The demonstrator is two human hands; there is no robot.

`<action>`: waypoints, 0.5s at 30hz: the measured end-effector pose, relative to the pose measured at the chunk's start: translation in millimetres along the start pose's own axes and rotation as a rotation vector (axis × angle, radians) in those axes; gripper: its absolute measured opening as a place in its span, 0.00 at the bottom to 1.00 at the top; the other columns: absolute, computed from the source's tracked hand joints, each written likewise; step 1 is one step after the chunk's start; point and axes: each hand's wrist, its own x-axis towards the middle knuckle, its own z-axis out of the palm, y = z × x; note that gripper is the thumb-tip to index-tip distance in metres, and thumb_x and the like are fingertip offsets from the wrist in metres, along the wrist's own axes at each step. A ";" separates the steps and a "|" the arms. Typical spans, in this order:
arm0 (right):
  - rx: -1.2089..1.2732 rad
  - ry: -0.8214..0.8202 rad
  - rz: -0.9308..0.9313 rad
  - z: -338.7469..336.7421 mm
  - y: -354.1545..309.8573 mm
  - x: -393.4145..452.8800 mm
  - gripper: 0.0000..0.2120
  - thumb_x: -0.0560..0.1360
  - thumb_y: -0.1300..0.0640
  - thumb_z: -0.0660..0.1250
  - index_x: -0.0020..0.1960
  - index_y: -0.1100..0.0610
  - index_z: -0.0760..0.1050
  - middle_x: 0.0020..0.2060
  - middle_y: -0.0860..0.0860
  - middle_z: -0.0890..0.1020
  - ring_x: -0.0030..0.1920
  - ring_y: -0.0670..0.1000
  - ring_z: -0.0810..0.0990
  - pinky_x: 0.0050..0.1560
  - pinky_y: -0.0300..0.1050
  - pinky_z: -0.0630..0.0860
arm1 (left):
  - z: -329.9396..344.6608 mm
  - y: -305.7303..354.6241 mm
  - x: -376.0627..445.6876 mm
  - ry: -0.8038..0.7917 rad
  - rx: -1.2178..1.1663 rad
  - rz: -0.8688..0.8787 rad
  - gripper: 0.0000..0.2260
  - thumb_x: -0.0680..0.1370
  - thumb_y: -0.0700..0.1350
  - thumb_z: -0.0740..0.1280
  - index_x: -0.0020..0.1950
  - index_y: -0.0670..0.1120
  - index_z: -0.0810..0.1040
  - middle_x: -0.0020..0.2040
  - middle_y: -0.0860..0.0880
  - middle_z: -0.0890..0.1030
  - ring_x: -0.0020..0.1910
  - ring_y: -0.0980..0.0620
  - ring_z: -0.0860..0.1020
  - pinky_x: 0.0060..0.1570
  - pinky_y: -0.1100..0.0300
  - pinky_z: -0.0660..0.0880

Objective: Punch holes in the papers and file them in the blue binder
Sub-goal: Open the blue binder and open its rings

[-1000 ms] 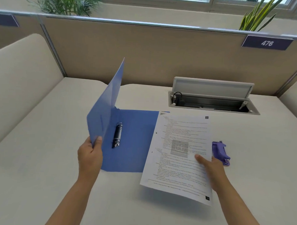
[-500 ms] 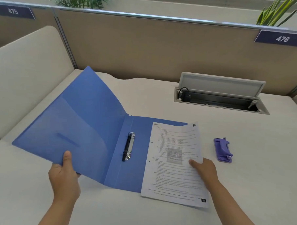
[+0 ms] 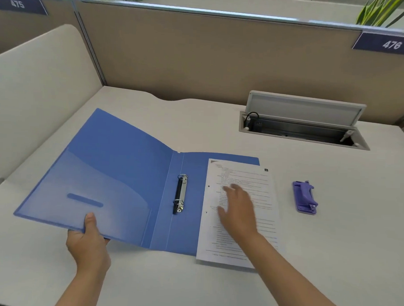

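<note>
The blue binder [image 3: 117, 172] lies open on the desk, its two metal rings [image 3: 180, 193] closed along the spine. My left hand [image 3: 88, 240] grips the near edge of the front cover, thumb on top, holding it slightly off the desk. The printed papers [image 3: 241, 175] lie on the binder's right half and overhang its right and near edges; punched holes show near their left margin. My right hand [image 3: 238, 210], blurred, is over the papers with fingers spread and pointing left. A purple hole punch [image 3: 305, 197] sits on the desk right of the papers.
An open cable tray [image 3: 301, 129] with a raised lid is set into the desk at the back right. Beige partition walls [image 3: 200, 60] stand behind and to the left, with number plates 475 and 476. Plants rise behind the partition.
My left hand has swung the front cover from upright down to nearly flat on the left. My right hand has moved from the papers' right edge across to their middle.
</note>
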 end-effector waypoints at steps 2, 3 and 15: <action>0.020 -0.102 -0.163 11.4 -18.9 1.0 0.23 0.77 0.55 0.62 0.72 0.54 0.64 0.72 0.51 0.65 0.72 0.53 0.62 0.72 0.46 0.60 | -3.1 -5.2 3.7 0.045 0.016 0.007 0.07 0.78 0.42 0.64 0.53 0.51 0.70 0.56 0.50 0.75 0.55 0.48 0.76 0.48 0.51 0.76; 0.024 -0.143 -0.224 16.2 -26.1 2.3 0.22 0.77 0.56 0.61 0.71 0.54 0.66 0.71 0.50 0.66 0.71 0.52 0.63 0.70 0.46 0.61 | -4.8 -8.2 6.1 0.068 0.028 0.007 0.12 0.77 0.40 0.66 0.57 0.49 0.67 0.58 0.49 0.74 0.55 0.48 0.75 0.51 0.47 0.76; -0.180 -0.226 -0.310 40.3 -51.8 26.8 0.15 0.80 0.56 0.54 0.61 0.56 0.74 0.59 0.52 0.78 0.60 0.55 0.74 0.60 0.46 0.65 | -22.3 -10.3 34.5 -0.105 1.231 0.645 0.34 0.66 0.30 0.71 0.71 0.38 0.66 0.73 0.31 0.59 0.72 0.31 0.55 0.70 0.37 0.55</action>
